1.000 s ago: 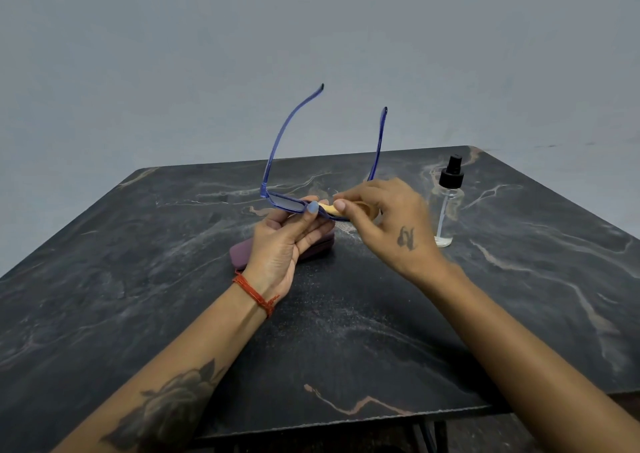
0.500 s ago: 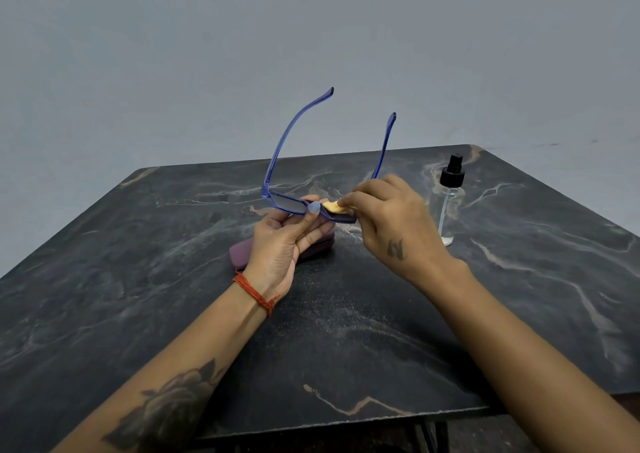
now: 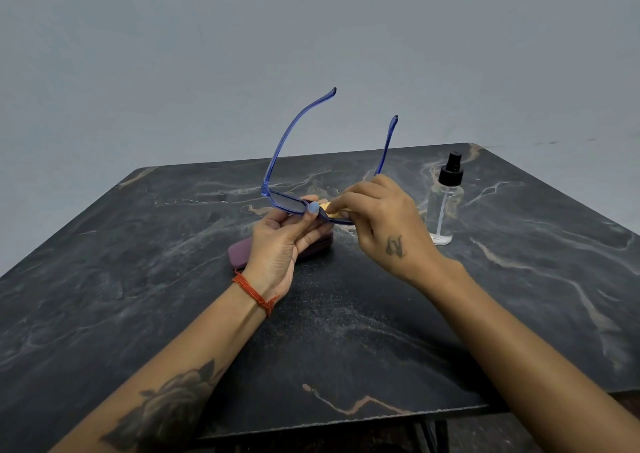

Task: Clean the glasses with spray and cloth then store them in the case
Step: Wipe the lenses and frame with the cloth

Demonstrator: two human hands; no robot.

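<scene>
Blue-framed glasses with dark lenses are held above the table, both temples open and pointing up and away. My left hand grips the frame at its middle, thumb on the near edge. My right hand pinches a small yellow cloth against the right lens; most of the cloth is hidden by my fingers. A maroon glasses case lies closed on the table, partly hidden under my left hand. A clear spray bottle with a black pump top stands upright to the right of my right hand.
The dark marble-patterned table ends at a front edge close to me and a far edge against a plain grey wall. A red thread bracelet sits on my left wrist.
My right hand has slid the cloth leftward along the right lens, toward the bridge. The glasses have tilted slightly, temples shifting right. My left hand stays in place.
</scene>
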